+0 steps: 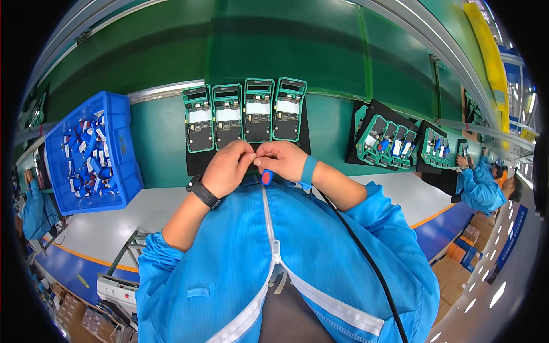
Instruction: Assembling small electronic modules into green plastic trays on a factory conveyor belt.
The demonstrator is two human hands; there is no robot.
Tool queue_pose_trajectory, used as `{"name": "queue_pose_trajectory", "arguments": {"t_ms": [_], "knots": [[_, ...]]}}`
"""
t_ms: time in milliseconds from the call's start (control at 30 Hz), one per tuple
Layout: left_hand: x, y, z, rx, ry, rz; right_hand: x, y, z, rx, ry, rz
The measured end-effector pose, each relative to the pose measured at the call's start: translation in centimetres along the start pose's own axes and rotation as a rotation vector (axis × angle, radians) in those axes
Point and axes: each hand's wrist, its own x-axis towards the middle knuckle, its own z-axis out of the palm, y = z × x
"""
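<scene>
Green counter (160, 137) spans the scene. Left of the left grip (227, 166), a blue bin (131, 157) holds jumbled pieces (88, 151) that could tangle. That grip is pinched; its contents I cannot tell. Just beyond both grips, four green-framed housings (258, 111) could be knocked askew by a knuckle. Beneath the right grip (281, 160), a blue-and-red piece (267, 177) protrudes, seemingly gripped by curled fingers; loose hold could drop it. Rightward, the wristband's (309, 170) cord (374, 268) might snag.
</scene>
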Motion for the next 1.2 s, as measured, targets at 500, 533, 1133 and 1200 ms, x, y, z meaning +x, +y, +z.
{"name": "queue_pose_trajectory", "arguments": {"t_ms": [500, 533, 1133, 1200], "knots": [[-18.2, -28.3, -32.1, 0.885, 0.501, -0.627, 7.6, 3.3, -10.2, -0.865, 0.269, 0.52], [-18.4, -30.0, -31.3, 0.919, 0.43, -0.688, 7.8, 3.8, -10.6, -0.897, 0.241, 0.539], [-20.8, -29.7, -30.1, 0.88, -0.004, -0.869, 12.7, -0.7, -9.2, -1.338, -0.142, 0.637], [-21.2, -30.7, -29.1, 0.849, 0.152, -0.928, 12.2, 0.9, -11.0, -1.374, -0.089, 0.692]]}}
